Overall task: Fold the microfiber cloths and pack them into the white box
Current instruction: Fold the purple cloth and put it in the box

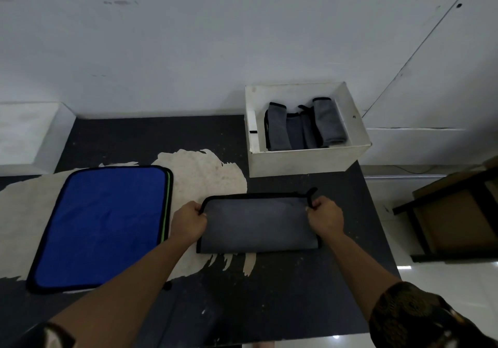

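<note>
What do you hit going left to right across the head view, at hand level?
blue cloth → left hand → grey cloth → right hand → brown furniture beside the table. Both hands grip the grey cloth's ends. The white box lies farther back, overlapping cloth and right hand, so it is left out.

Light is dim, flat and bluish, with soft shadows. The folded dark grey microfiber cloth [258,223] barely stands out from the worn black table [296,288]. Glare spots dot the glossy white floor tiles [442,280] past the table's right edge. Straight lines bow near the frame's edges.
</note>
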`<action>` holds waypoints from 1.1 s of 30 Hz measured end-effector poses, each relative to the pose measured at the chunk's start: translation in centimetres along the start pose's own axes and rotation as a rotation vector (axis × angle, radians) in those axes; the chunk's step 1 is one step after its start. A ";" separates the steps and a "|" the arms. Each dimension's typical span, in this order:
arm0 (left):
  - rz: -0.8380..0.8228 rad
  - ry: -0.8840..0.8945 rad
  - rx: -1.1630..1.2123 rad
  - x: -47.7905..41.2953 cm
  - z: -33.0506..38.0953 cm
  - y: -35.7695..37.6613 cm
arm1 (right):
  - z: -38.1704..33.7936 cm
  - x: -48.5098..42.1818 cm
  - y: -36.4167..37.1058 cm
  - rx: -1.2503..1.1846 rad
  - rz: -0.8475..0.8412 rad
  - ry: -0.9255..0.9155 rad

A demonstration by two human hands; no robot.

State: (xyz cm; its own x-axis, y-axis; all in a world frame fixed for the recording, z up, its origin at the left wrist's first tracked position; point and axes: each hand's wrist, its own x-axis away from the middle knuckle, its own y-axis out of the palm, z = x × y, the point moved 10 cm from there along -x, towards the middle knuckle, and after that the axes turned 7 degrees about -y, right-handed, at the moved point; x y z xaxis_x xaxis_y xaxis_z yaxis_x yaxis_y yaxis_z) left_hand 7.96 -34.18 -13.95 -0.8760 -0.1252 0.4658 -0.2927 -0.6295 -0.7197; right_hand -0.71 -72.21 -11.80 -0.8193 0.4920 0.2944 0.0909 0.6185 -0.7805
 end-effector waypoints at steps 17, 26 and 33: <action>-0.045 0.029 0.014 0.3 0.8 0.3 | -0.6 1.1 0.5 0.029 -0.067 0.014; -0.093 -0.016 0.096 2.6 -0.6 1.1 | -0.7 4.3 -0.3 0.105 0.030 -0.113; 0.297 0.241 -0.240 7.9 3.5 0.6 | -4.8 7.7 2.2 0.458 0.089 -0.281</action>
State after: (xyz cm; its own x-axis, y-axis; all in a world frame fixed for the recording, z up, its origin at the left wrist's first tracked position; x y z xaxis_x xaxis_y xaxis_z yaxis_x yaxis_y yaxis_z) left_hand 2.19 -38.22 -8.87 -0.9914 -0.0738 0.1080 -0.0704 -0.3942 -0.9163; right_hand -4.11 -64.11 -8.60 -0.9453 0.3083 0.1068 -0.0381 0.2207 -0.9746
